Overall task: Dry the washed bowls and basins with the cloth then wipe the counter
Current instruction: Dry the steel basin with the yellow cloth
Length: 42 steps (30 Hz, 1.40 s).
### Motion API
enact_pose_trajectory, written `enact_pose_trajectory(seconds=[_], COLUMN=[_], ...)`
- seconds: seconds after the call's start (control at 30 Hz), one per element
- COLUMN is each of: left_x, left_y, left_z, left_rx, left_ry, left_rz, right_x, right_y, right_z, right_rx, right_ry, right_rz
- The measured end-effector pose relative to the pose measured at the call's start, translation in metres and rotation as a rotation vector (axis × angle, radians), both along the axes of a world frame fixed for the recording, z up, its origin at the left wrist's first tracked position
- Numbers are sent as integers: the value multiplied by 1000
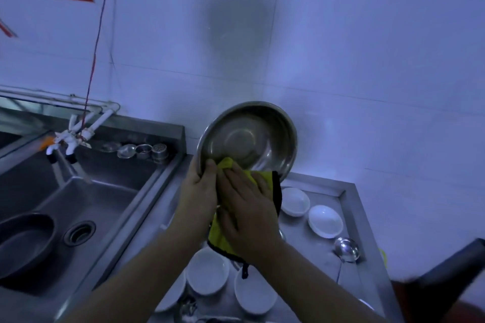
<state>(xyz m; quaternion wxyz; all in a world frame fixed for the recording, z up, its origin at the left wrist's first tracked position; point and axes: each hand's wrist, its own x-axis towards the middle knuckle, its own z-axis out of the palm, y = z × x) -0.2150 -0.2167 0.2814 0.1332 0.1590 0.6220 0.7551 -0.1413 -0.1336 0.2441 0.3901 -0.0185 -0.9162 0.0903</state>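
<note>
1. Head view, the work in hand: a steel basin [248, 136] is held up over the counter [349, 196], tipped so its open mouth faces the person and its base faces the tiled wall [341, 60].
2. Head view, the left hand [200, 189]: it grips the basin's near-left rim, thumb curled over the lip into the inside, the other fingers hidden behind the wall of the basin.
3. Head view, the right hand [246, 215]: it lies flat on a yellow cloth [258, 178] with a dark edge, fingers nearly straight, pressing the cloth against the basin's lower rim just beside the left thumb. The cloth's tail hangs below the palm; whether the thumb pinches it underneath cannot be told.
4. The relation that matters: the undried inside of the basin lies up and away from the cloth hand, so I judge the next wipe must sweep forward and around the bowl's curve while the left hand keeps the rim tilted. The right hand is the nearer to that surface.
5. Head view, what waits: white bowls [207, 273] sit on the counter below the arms, two more to the right, with a ladle [346, 249] near them. A sink [86, 204] lies to the left, holding a dark basin [23, 241].
6. Drying seems at an early stage; the counter is not yet wiped.
</note>
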Motion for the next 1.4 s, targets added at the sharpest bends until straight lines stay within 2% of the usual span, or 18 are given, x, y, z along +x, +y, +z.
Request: enact_pose_trajectory(seconds=[0.1, 0.2, 0.27, 0.4, 0.47, 0.57, 0.63, 0.7, 0.77, 0.9, 0.97, 1.03, 1.13, 1.23, 1.33, 1.4], left_x=[-4, -9, -15, -29, -31, -25, -18, -15, -19, -42, -51, -51, -27, -1, -2, -10], left_y=[-5, -9, -9, -7, -3, 9, 21, 29, 30, 14, 11, 16, 28, 35, 35, 31], left_z=[8, 18, 30, 55, 58, 52, 46, 42, 42, 60, 74, 79, 64, 39, 33, 38], left_rx=[-36, -73, -122, -259, -287, -237, -175, -178, -218, -462, -529, -431, -248, -69, -44, -107], left_ry=[67, 93, 152, 290, 303, 230, 117, 62, 63, 265, 336, 317, 309, 120, 46, 132], left_rz=[-91, -186, -193, -241, -264, -248, -280, -280, -307, -442, -509, -431, -190, -139, -165, -219], right_x=[9, 13, 13, 17, 19, 13, 4, -4, -2, 21, 28, 28, 21, 15, 19, 28], right_y=[22, 55, 77, 101, 100, 79, 58, 44, 50, 91, 104, 105, 84, 62, 59, 70], right_z=[6, 18, 27, 38, 37, 26, 17, 11, 10, 17, 26, 34, 39, 35, 32, 32], right_rx=[302, 606, 725, 829, 804, 591, 386, 264, 302, 694, 805, 765, 614, 490, 511, 604], right_ry=[-108, -114, -84, -52, -35, 66, 127, 165, 180, 64, 54, 142, 257, 286, 260, 207], right_rz=[-18, -43, -55, -144, -208, -290, -244, -173, -141, -22, -5, -51, -145, -177, -151, -97])
